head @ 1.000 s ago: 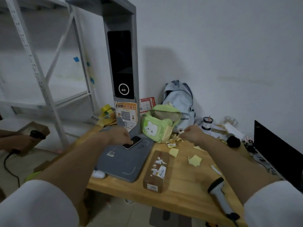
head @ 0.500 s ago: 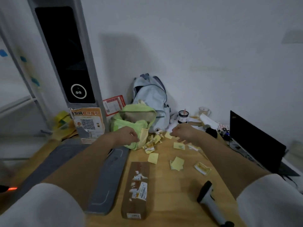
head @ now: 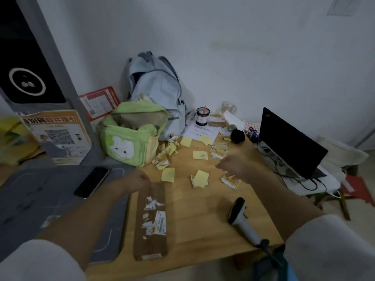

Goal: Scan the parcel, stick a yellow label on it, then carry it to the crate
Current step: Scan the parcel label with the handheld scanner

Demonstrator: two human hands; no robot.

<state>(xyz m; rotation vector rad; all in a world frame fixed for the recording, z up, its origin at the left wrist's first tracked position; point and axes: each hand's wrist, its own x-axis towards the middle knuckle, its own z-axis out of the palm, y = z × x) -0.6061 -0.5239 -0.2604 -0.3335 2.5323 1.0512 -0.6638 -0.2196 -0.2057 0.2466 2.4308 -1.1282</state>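
Now your left hand [head: 136,180] reaches forward, fingers curled loosely at the far end of the parcel [head: 151,221]; your right hand [head: 233,166] hovers half-closed over scattered yellow labels [head: 199,177]. The wooden surface [head: 198,216] meets a white wall. The parcel lies lengthwise, ungripped; the scanner [head: 242,219] rests to its right.

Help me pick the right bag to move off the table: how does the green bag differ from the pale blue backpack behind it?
The green bag is smaller and squat, standing open at the top; the pale blue backpack is taller and leans against the wall. The green bag has a white cartoon face on its front; the backpack looks plain. The green bag stands nearer the person, with the backpack partly hidden behind it. Both are soft fabric bags on the wooden table.
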